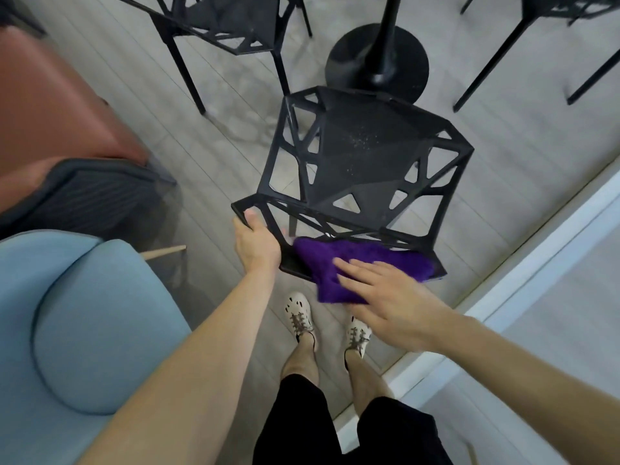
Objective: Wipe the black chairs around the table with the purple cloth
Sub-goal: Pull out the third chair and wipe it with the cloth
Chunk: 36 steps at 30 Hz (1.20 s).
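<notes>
Head cam, looking straight down: a black chair (362, 162) w/ an open geometric frame is seen from behind its backrest, seat facing away toward the table base (377, 67). The backrest's top edge is gripped at its left corner by the left hand (256, 245) — thumb hooked over the rail, fingers wrapped under and mostly hidden. The purple cloth (355, 266) is draped over the same top edge, just beside that hand, bunched and hanging down the near side. It is pressed flat by the right hand (385, 300) — fingers (355, 268) extended and slightly spread on top of the fabric, not pinching it. A dusting of pale specks is visible on the seat. A second black chair (228, 25) is seen at top left, legs of a third at top right, both well apart from the cloth. To the left, a blue armchair (77, 327) and a rust-coloured seat (57, 109) are in view. Below the hands, two pale lace-up shoes (298, 313) are planted on the grey plank floor (167, 105).
</notes>
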Each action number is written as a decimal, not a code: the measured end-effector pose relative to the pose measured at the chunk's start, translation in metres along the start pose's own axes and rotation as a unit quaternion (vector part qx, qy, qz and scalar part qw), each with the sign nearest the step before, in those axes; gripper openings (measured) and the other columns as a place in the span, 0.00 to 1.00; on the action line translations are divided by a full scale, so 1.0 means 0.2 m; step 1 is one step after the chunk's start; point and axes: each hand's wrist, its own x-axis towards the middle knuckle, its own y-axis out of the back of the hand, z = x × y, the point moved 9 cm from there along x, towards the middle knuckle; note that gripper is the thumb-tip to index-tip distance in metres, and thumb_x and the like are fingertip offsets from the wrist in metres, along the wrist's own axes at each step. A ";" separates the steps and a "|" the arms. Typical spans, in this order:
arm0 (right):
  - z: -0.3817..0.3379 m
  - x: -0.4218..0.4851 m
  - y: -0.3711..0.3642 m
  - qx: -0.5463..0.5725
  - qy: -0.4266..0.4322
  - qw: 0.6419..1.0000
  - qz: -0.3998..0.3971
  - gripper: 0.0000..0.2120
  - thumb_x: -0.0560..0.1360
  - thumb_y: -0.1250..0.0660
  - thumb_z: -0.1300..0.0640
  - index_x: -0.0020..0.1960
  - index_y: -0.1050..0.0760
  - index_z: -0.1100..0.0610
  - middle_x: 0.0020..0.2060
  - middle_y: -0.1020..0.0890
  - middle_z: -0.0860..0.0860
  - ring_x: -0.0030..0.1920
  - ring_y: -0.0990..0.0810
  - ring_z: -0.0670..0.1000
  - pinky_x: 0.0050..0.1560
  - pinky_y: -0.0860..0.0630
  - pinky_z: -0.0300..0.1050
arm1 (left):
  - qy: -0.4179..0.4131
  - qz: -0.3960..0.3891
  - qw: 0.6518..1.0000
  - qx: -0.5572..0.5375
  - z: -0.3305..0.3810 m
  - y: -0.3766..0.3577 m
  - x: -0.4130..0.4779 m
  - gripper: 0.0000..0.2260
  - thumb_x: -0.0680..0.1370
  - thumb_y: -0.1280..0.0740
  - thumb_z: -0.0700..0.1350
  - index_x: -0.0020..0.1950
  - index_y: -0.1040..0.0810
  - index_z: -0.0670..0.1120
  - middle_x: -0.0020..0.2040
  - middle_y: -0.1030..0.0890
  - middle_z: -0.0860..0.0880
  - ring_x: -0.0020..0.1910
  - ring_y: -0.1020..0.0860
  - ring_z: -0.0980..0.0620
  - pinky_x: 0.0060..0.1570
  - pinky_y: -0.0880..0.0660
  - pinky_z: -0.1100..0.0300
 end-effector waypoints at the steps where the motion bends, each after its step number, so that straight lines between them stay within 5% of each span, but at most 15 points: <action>1: -0.07 0.11 0.00 0.012 0.004 1.000 0.011 0.36 0.83 0.59 0.32 0.87 0.43 0.46 0.87 0.50 0.43 0.86 0.50 0.47 0.85 0.49 0.52 | 0.001 0.001 1.000 -0.011 -0.01 0.00 0.01 0.21 0.90 0.48 0.55 0.78 0.30 0.46 0.70 0.22 0.45 0.72 0.24 0.41 0.73 0.30 0.47; 5: -0.10 0.19 -0.03 0.062 0.027 0.996 0.057 0.30 0.86 0.46 0.40 0.85 0.36 0.50 0.86 0.44 0.46 0.85 0.44 0.49 0.84 0.45 0.51 | -0.001 0.003 1.000 -0.003 -0.05 -0.01 0.08 0.20 0.89 0.47 0.55 0.75 0.27 0.47 0.68 0.19 0.44 0.68 0.21 0.42 0.73 0.27 0.44; 12: 0.39 -0.34 0.05 0.031 -0.012 0.998 0.057 0.26 0.85 0.45 0.41 0.81 0.30 0.44 0.82 0.37 0.37 0.83 0.44 0.38 0.83 0.38 0.55 | 0.002 -0.004 1.000 0.022 -0.06 -0.03 0.07 0.24 0.89 0.49 0.59 0.83 0.35 0.50 0.77 0.25 0.46 0.75 0.25 0.43 0.76 0.28 0.42; 16: 0.09 -0.07 0.03 0.037 -0.005 0.998 0.052 0.33 0.82 0.51 0.37 0.83 0.33 0.48 0.84 0.38 0.43 0.85 0.44 0.45 0.86 0.47 0.51 | 0.000 0.001 1.000 0.000 -0.07 -0.02 0.08 0.22 0.89 0.49 0.58 0.79 0.31 0.50 0.69 0.21 0.49 0.66 0.21 0.48 0.72 0.25 0.46; 20: -0.13 0.16 0.01 0.075 0.003 0.995 0.069 0.27 0.87 0.42 0.46 0.84 0.36 0.51 0.85 0.39 0.50 0.85 0.43 0.50 0.84 0.54 0.41 | -0.007 0.015 1.000 -0.012 -0.09 -0.01 0.13 0.20 0.89 0.47 0.56 0.74 0.26 0.47 0.60 0.20 0.49 0.63 0.20 0.44 0.71 0.26 0.44; 23: 0.07 -0.05 0.01 0.090 0.024 0.994 0.059 0.28 0.84 0.44 0.46 0.82 0.30 0.52 0.83 0.37 0.42 0.83 0.40 0.44 0.85 0.49 0.42 | -0.013 0.021 1.000 0.019 -0.07 0.00 0.11 0.21 0.89 0.47 0.55 0.75 0.26 0.46 0.64 0.20 0.46 0.62 0.22 0.46 0.72 0.28 0.46; 26: 0.50 -0.35 0.08 0.083 -0.068 0.992 0.068 0.23 0.84 0.41 0.48 0.77 0.24 0.49 0.78 0.31 0.36 0.79 0.34 0.41 0.82 0.37 0.51 | -0.016 0.020 0.999 0.037 -0.06 0.00 0.12 0.23 0.89 0.48 0.59 0.77 0.27 0.48 0.71 0.21 0.45 0.70 0.23 0.42 0.74 0.28 0.43; 29: 0.66 -0.47 0.11 0.072 -0.117 0.987 0.087 0.20 0.86 0.43 0.45 0.73 0.21 0.46 0.73 0.24 0.36 0.73 0.29 0.38 0.77 0.30 0.54 | -0.007 0.015 0.999 0.032 -0.07 0.00 0.14 0.24 0.88 0.49 0.60 0.76 0.27 0.49 0.69 0.20 0.44 0.67 0.21 0.42 0.72 0.26 0.41; 36: 0.16 -0.08 0.01 0.038 -0.036 0.996 0.076 0.27 0.85 0.46 0.45 0.84 0.38 0.43 0.84 0.36 0.45 0.85 0.42 0.47 0.86 0.51 0.52 | 0.010 0.025 0.999 0.038 -0.02 0.01 0.12 0.23 0.88 0.49 0.60 0.73 0.26 0.49 0.65 0.18 0.43 0.65 0.20 0.40 0.71 0.25 0.40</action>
